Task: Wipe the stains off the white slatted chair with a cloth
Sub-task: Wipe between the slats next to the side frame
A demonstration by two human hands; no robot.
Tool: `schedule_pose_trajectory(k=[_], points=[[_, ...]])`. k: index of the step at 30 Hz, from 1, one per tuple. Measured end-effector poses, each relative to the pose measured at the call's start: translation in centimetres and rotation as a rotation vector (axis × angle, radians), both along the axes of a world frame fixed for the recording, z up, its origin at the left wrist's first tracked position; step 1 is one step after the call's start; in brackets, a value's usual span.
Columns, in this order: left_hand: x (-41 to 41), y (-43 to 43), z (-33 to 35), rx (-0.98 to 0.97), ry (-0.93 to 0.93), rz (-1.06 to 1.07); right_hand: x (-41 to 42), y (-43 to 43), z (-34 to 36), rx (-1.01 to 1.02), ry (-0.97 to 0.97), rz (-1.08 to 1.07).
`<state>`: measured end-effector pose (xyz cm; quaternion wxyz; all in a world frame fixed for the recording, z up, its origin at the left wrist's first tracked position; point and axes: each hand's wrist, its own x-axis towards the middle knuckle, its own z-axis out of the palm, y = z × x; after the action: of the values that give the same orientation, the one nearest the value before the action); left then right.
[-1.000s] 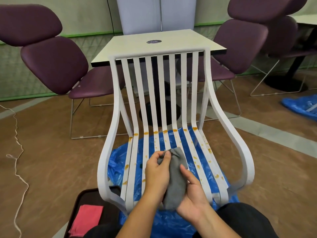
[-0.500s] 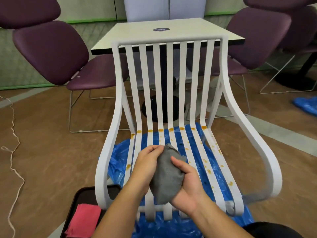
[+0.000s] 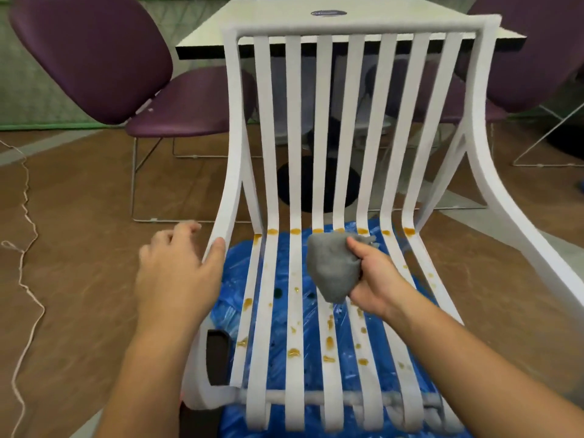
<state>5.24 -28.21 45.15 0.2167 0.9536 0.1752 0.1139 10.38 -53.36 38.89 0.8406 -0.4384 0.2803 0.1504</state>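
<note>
1. Position. The right grip (image 3: 376,279) is closed round a bunched grey cloth (image 3: 335,267), thumb on top, fingers curled beneath. The cloth hangs just above the middle seat slats of the white slatted chair (image 3: 347,26), near the bend where seat meets back; whether it touches a slat cannot be told. The left grip (image 3: 177,273) is spread and holds nothing; its thumb touches the inner edge of the left armrest (image 3: 227,184), and its fingers are blurred.

2. Hazards.
- Wiping appears not yet begun; the stains (image 3: 294,352) lie scattered over most seat slats, with a row of spots (image 3: 295,231) along the bend.
- The cloth is wadded into a lump; a lump would probably ride on slat tops and miss the edges, leaving residue there.
- The spots look glossy and wet; a dragged stroke could smear them along a slat rather than lift them.
- The gaps between slats are wide; loose cloth could slip into one and snag.
- If the left grip is not set firmly on the armrest, a hard push may shift the chair on the blue plastic sheet (image 3: 235,270) beneath it; that sheet looks slick and crinkled.

3. Materials.
- Chair: hard, smooth, matt white; flat narrow slats curving from upright back into seat; sweeping armrests.
- Cloth: soft, matt, fuzzy weave; likely absorbent.
- Stains: amber, in round drops and short streaks.
</note>
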Motion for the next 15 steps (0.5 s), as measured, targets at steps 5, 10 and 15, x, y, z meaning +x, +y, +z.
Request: schedule_pose_trajectory(k=[5,10,15], points=[[0.8,0.0,-1.8,-0.529,0.176,0.014,4.2,2.2,-1.8,-0.215,-0.027,0.032],[1.0,0.8,-2.5,-0.502,0.129,-0.042,8.7,5.1,-2.9,-0.361,-0.092,0.090],[1.2,1.2,-3.2,-0.550,0.125,-0.039,13.4,8.8,-3.4,-0.866,-0.359,0.197]])
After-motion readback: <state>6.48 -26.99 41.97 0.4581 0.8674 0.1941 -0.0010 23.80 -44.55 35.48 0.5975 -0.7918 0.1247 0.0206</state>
